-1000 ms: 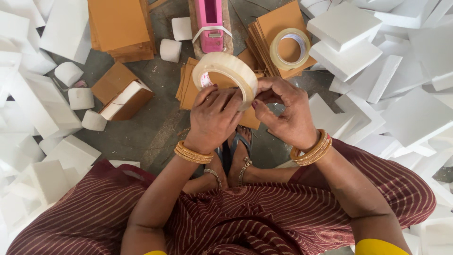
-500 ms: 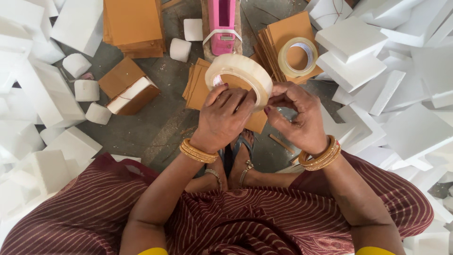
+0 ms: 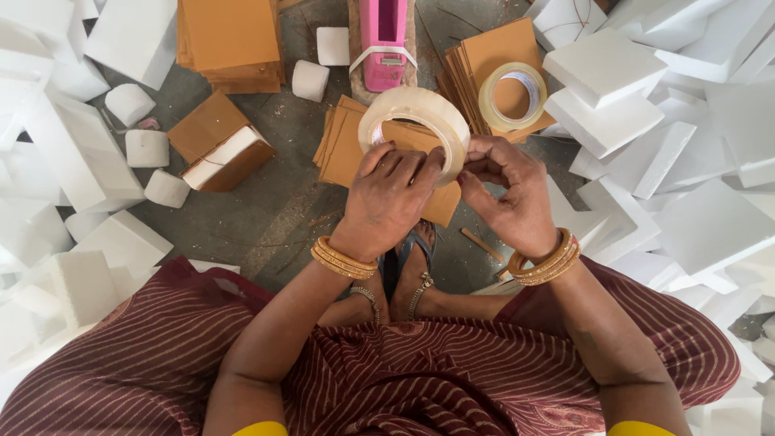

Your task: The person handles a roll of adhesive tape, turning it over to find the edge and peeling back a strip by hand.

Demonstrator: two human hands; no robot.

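Fingers of the left hand (image 3: 393, 199) gripped a tape roll (image 3: 414, 131) at frame centre; the right hand (image 3: 510, 196) pinched its edge.

You wear a maroon garment (image 3: 452, 379) with thin pale stripes, draped in folds across your lap and both knees. Yellow sleeve edges (image 3: 258, 428) show at the bottom of the view on each upper arm. A stack of gold bangles (image 3: 343, 260) rings the wrist of your left hand (image 3: 391, 198), and a similar stack (image 3: 546, 260) rings the wrist of your right hand (image 3: 504, 194). Your feet wear dark sandals (image 3: 408, 258), with thin metal anklets (image 3: 367, 297) at the ankles.
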